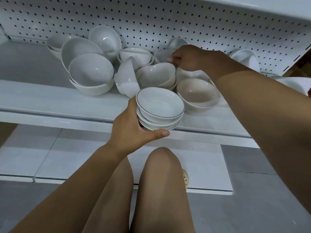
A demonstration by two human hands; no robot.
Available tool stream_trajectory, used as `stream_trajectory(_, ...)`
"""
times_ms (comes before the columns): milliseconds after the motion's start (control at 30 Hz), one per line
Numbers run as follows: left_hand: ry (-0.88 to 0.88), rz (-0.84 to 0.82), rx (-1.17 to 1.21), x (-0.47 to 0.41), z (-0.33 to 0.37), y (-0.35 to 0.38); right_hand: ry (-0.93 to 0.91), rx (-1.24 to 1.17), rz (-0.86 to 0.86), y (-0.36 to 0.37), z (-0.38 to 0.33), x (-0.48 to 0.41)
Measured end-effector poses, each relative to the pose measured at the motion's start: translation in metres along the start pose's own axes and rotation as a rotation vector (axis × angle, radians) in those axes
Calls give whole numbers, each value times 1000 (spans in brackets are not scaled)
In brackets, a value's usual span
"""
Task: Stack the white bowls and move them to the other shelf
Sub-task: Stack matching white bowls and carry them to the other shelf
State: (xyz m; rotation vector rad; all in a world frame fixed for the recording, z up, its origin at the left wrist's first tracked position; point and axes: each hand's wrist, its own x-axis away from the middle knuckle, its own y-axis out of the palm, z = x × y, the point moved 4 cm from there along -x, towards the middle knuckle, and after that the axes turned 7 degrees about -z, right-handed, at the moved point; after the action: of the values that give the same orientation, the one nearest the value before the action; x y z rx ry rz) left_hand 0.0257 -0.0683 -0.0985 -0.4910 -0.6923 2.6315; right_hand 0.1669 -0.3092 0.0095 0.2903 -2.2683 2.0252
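My left hand (130,130) grips a small stack of white bowls with thin dark rims (159,108), held just above the front edge of the shelf (50,101). My right hand (190,58) reaches over the pile to the back and pinches the rim of another dark-rimmed small bowl (162,55) standing near the pegboard. Several larger plain white bowls lie around it: a nested pair at the left (91,73), one in the middle (157,74), a cream one at the right (197,93), and one tipped on its side (127,78).
A white pegboard back wall (151,19) closes the shelf behind, and an upper shelf (269,5) overhangs at the top right. More bowls lean at the back left (104,38) and far right (245,58). A lower white shelf (50,158) and my knees (161,165) are below.
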Motion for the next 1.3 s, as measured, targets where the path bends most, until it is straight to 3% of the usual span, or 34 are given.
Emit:
stream_trajectory(167, -3, 0, 1, 0, 0, -1, -4, -7, -49, -2, 2, -5)
stream_trajectory(467, -1, -12, -4, 1, 1, -2, -79, -100, 69, -4, 11, -10)
stream_trajectory(800, 4, -16, 9, 0, 1, -2, -34, -462, 427, -7, 18, -13)
stream_trajectory(1300, 10, -14, 11, 0, 1, -2, -162, -601, 705, -11, 21, 19)
